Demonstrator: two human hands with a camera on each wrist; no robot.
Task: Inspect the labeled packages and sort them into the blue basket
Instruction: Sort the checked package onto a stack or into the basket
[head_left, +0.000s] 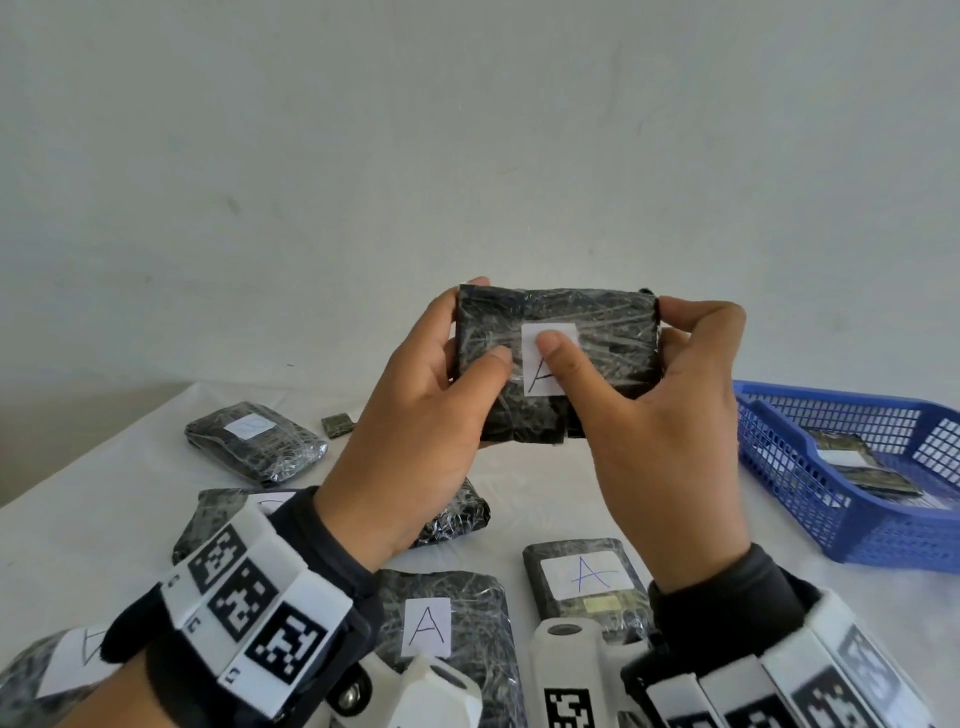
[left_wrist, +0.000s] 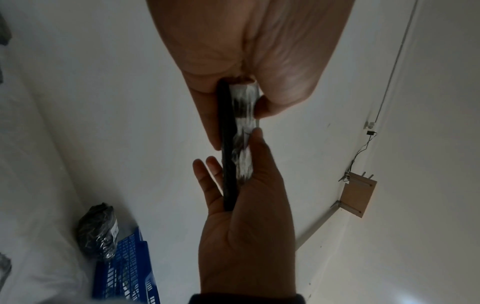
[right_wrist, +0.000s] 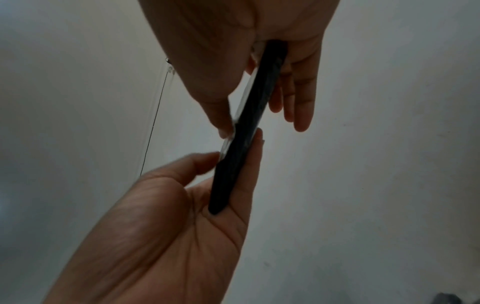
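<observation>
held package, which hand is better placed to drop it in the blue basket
Right, probably. Both hands grip the held package, but the blue basket sits on the person's right, beside the right hand. The left hand is on the far side and would have to cross over.

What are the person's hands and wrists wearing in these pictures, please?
Both hands, the left hand and the right hand, are bare, without gloves. Each forearm has a dark long sleeve ending at the wrist. Over each sleeve sits a white band of flat panels printed with black-and-white square marker codes, with a white camera housing attached.
</observation>
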